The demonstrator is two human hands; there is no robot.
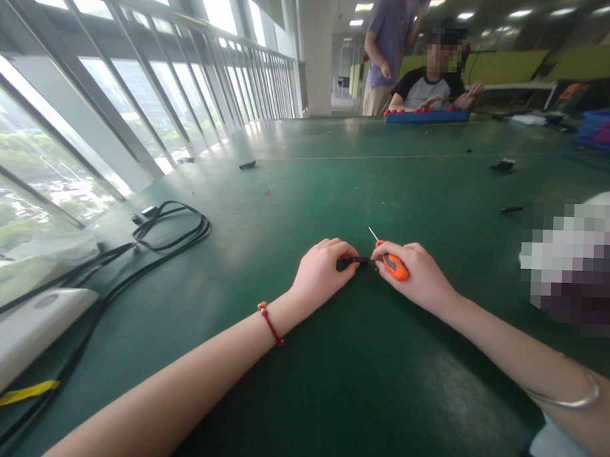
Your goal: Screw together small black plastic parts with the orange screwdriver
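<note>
My left hand (324, 266) pinches a small dark piece (362, 260) between thumb and fingertips, just above or on the green tabletop; its exact kind is too small to make out. In my right hand (419, 272) lies a screwdriver (396, 267) with an orange and grey handle. Its thin metal shaft points up and away to the left. The right thumb and forefinger come close to the dark piece's right end, and I cannot tell whether they touch it. Tiny specks show beneath those fingertips.
Looped black cables (172, 227) and a white power strip (36, 332) lie at left, beside the railing (191, 58). Small black pieces (248, 164) are scattered farther off. A blue tray with red parts (429, 115) stands before a seated person; another person stands behind. A blue basket (603, 129) is at far right.
</note>
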